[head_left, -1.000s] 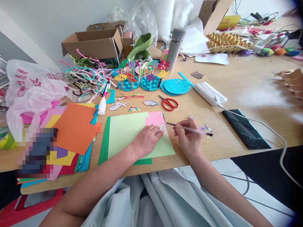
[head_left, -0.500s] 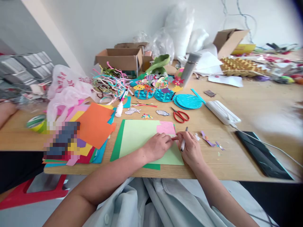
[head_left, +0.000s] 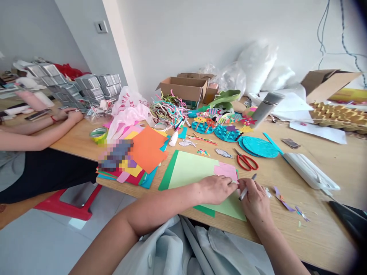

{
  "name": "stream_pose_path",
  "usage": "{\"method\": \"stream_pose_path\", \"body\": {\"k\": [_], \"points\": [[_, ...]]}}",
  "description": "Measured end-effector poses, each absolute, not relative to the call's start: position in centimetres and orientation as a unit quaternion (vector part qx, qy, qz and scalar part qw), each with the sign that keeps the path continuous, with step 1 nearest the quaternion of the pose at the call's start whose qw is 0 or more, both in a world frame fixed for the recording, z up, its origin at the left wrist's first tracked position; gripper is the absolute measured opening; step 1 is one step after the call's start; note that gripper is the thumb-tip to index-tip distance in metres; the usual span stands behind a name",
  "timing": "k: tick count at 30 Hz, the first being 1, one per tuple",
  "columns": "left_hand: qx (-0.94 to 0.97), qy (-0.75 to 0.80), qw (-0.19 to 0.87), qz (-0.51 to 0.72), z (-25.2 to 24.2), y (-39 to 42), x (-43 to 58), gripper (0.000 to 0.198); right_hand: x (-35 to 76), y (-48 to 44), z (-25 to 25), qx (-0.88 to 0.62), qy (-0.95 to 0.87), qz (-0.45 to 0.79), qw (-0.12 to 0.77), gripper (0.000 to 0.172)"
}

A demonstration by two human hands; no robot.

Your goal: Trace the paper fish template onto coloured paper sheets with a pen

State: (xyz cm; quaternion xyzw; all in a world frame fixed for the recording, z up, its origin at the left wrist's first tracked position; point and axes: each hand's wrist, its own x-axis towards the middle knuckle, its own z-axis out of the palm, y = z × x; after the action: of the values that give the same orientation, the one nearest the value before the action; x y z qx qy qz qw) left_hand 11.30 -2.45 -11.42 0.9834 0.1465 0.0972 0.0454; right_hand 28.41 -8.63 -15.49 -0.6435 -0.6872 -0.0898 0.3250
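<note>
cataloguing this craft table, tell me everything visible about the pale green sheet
The pale green sheet looks like plain paper and lies flat on a darker green sheet that shows past its left and near edges. A pink piece sits at its far right corner. The left hand seems to rest on it.

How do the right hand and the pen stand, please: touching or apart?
Touching: the head view shows the right hand gripping the pen.

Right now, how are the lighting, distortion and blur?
Head view: soft light on the light green sheet, no hard shadows. Head view, right edge: dark blur, reaching the black device. Head view, rear: the gray bottle leans, perhaps from wide-angle distortion. Head view, left: coarse pixels mask part of the colored paper stack.
</note>
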Motion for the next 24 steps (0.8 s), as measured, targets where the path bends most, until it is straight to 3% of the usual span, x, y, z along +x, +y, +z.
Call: {"method": "stream_pose_path", "body": {"k": [11, 24], "points": [[0.956, 0.206, 0.063, 0.202, -10.9, -4.8, 6.8, 0.034, 28.9, -8.5, -15.4, -0.657, -0.683, -0.021, 0.319, 0.006], [0.955, 0.215, 0.029, 0.204, -9.5, -1.4, 7.4, 0.034, 29.2, -9.2, -16.1, -0.642, -0.69, -0.04, 0.332, 0.011]]}}
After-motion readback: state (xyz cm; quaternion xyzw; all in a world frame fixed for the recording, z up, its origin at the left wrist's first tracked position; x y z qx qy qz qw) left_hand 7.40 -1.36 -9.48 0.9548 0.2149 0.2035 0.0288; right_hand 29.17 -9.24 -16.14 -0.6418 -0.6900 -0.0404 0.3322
